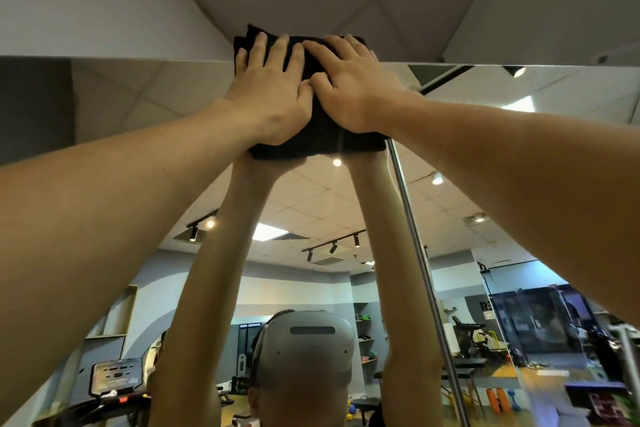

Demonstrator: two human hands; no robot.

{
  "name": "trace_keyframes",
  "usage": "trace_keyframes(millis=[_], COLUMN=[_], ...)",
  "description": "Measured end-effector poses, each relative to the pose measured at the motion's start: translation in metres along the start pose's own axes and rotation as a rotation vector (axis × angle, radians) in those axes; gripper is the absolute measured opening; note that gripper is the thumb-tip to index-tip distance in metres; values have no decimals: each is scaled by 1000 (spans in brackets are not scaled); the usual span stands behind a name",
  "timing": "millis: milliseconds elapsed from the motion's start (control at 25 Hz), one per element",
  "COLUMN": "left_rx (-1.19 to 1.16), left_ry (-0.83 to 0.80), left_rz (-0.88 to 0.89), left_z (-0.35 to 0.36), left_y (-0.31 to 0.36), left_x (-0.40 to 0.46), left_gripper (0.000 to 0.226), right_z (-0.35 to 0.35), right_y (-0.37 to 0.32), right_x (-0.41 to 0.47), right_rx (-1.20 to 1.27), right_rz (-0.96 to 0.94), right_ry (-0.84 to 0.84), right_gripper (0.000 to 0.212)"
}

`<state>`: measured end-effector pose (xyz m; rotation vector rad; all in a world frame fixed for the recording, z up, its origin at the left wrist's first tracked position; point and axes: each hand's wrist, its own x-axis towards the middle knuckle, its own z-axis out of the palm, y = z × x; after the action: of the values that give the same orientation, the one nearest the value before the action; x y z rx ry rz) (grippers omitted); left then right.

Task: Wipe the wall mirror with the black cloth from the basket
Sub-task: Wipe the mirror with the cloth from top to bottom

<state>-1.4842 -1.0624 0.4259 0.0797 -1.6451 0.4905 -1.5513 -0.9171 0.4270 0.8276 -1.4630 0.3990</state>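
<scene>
The folded black cloth [322, 139] lies flat against the wall mirror [145, 163], right at the mirror's top edge, with its upper part over the white wall above. My left hand [270, 87] and my right hand [349, 83] press side by side on the cloth, fingers spread and pointing up, thumbs touching. Both arms reach high overhead. The glass below shows the reflection of my raised arms and a headset.
A vertical metal seam [415, 253] between mirror panels runs down just right of the cloth. The white bulkhead [104, 10] and ceiling tiles sit directly above the mirror. Reflected in the glass are a treadmill [114, 388], gym racks and ceiling lights.
</scene>
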Motion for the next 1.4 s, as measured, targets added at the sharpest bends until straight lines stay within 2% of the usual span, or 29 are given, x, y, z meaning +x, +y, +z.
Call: trace_keyframes(millis=[120,440,1000,1400], left_rx=[-9,-44,-8,-13], left_ry=[16,-5,-63,-49], left_rz=[15,-5,80,32], left_z=[3,2,-7,-7], left_y=[22,27,33,21], left_x=[3,-17,-104,-119], left_gripper=[63,63,69,70], right_z=[-5,-1,10,21], right_y=[19,15,-23,-40], right_x=[-9,-24,-111,-109], right_rx=[24,64,83,79], right_rz=[11,10,60,39], right_ry=[4,0,24,52], right_gripper=[60,61,64,65])
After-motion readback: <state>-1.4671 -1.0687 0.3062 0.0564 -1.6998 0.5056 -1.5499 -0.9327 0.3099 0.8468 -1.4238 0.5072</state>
